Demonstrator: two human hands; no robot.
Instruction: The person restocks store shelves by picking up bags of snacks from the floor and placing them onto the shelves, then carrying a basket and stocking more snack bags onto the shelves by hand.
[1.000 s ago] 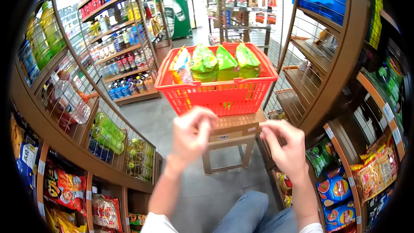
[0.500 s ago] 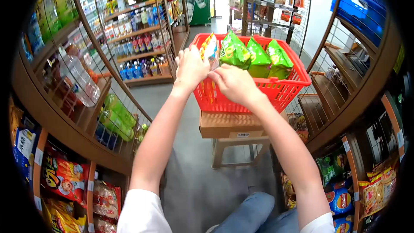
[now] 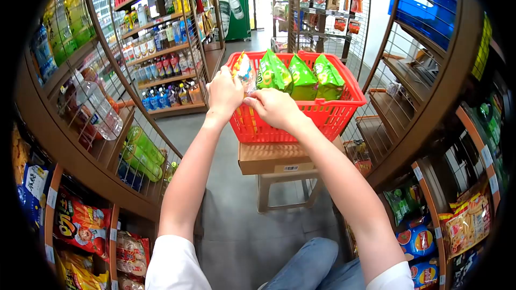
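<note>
A red plastic basket (image 3: 352, 92) holds several upright snack bags. At its left end stands a white, yellow and red snack bag (image 3: 245, 71). My left hand (image 3: 224, 92) is closed on the left side of this bag, by the basket's left corner. My right hand (image 3: 273, 106) is closed at the bag's near edge, over the front rim, its thumb close to my left hand; its fingertips are hidden. To the right, green snack bags (image 3: 274, 73) stand in a row, touching neither hand.
Under the basket lies a cardboard box (image 3: 269, 158) on a beige stool (image 3: 263, 196). Wire-sided shelves with bottles (image 3: 99, 104) rise on my left. Brown shelves (image 3: 395, 104) stand on my right. Snack packs (image 3: 80, 223) fill low racks at both sides. Grey floor (image 3: 231, 225) runs between.
The view has shifted, so the basket and both hands appear farther left and slightly lower. Both hands keep nearly the same place at the white, yellow and red bag.
</note>
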